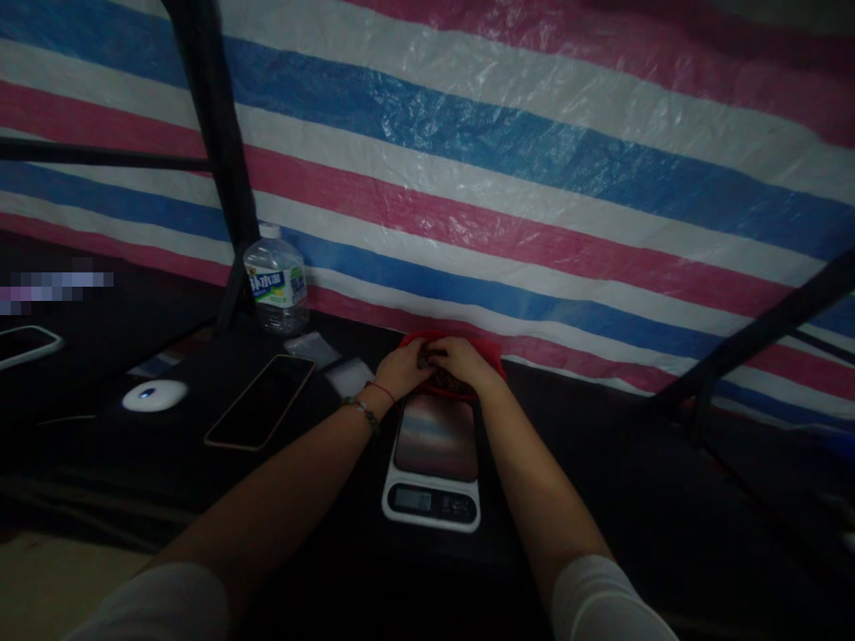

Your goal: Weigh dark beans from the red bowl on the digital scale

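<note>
1. White sleeves sit nearest the camera, bare forearms reaching forward over a dark table (634,499).
2. Kitchen scale (433,463) lies between the forearms: white body, reflective platform, small display at the front edge with unreadable digits.
3. Red container (491,354) sits just behind the scale, against the striped tarp (534,178). Only its red rim shows; dark, mottled contents inside, too dim to identify.
4. Left hand (399,369) and right hand (460,361) meet over the container, fingertips touching. Fingers curled inward, pinching at something small and dark between them; can't tell exactly what.
5. Left wrist carries a red string and a beaded bracelet (361,408).
6. Left of the hands: two small clear bags (347,374), a phone (260,401) face up, a white mouse (155,395), and a water bottle (275,283) upright by a black pole.
7. Second phone (27,343) sits at the far left edge.
</note>
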Demonstrator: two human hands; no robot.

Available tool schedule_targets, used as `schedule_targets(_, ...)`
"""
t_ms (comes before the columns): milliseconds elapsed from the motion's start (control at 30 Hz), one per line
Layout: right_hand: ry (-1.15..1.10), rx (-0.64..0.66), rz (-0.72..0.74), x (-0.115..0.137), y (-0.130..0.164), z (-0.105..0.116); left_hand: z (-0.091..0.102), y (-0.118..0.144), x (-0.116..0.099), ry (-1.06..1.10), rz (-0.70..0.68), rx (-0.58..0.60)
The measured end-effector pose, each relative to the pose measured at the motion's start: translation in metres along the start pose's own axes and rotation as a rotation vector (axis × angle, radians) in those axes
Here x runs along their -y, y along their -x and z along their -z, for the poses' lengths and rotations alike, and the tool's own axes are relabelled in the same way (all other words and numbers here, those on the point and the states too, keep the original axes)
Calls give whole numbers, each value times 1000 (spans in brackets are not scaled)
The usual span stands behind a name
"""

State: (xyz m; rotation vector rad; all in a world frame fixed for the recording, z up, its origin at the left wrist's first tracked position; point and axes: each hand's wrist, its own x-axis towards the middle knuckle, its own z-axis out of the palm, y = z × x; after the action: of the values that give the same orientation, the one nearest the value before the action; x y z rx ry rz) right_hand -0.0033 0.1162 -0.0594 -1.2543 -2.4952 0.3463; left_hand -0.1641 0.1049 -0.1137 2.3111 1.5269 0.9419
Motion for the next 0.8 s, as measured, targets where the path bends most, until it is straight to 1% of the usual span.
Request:
schedule_targets(100, 4, -5, 21, 1, 0, 1, 1, 1, -2, -1, 14, -5)
schedule_targets(200, -24, -63, 17, 1, 1, 0, 3, 2, -5, -5, 16, -3)
schedule_targets(333, -40, -139, -44, 0, 4, -2, 8, 4, -8, -6, 11, 55)
schedule_targets(467, -80, -155, -98, -3, 3, -4, 8, 4, -8, -6, -12, 30)
schedule_targets(533, -80, -145, -87, -3, 2, -4, 7, 4, -8, -12, -15, 18)
schedule_targets(633, -14, -130, -44, -2, -1, -5, 6, 3, -8, -16, -6, 17)
schedule_targets(733, 14, -190, -23, 0, -3, -6, 6, 3, -9, 0, -9, 14)
schedule_targets(800, -5, -242, -48, 1, -4, -8, 6, 3, -9, 14, -22, 13)
